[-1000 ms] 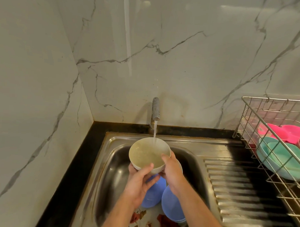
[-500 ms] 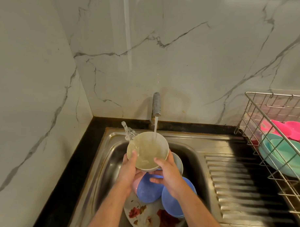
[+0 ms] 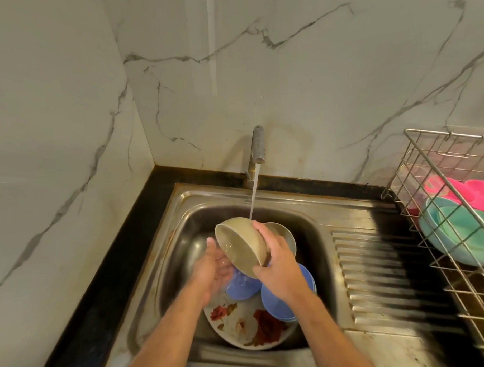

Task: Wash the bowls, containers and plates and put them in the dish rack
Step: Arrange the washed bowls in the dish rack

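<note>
Mid-frame, above the stainless steel sink (image 3: 177, 263): a beige round bowl (image 3: 240, 245), tipped on its side with the mouth turned toward lower left, under the thin stream from the grey metal tap (image 3: 257, 145). Right hand (image 3: 278, 257) wrapped over the bowl's base and back, fingers curled round it in a grip. Left hand (image 3: 214, 267) below the mouth, palm up, fingers loosely spread, holding nothing, wet with the spill.

Likely risks: a slip of the wet bowl from the one-handed grip, with a drop onto the crockery stacked right beneath and a possible chip or crack; splash over the sink's rim from water striking the curved outer wall; leftover film inside, since the stream meets the outside rather than the hollow.

Contents of the sink: a second beige bowl (image 3: 284, 234) behind the right hand, blue plastic bowls (image 3: 276, 302) just below the hands, and a white flower-patterned plate (image 3: 246, 329) underneath at lower centre, all apparently unwashed.

Right edge of the frame: a wire dish rack (image 3: 427, 173), holding teal plastic dishes (image 3: 458, 235) and pink plastic dishes (image 3: 454, 188) behind them. Nothing beige in it yet; judged roughly midway through the task.
</note>
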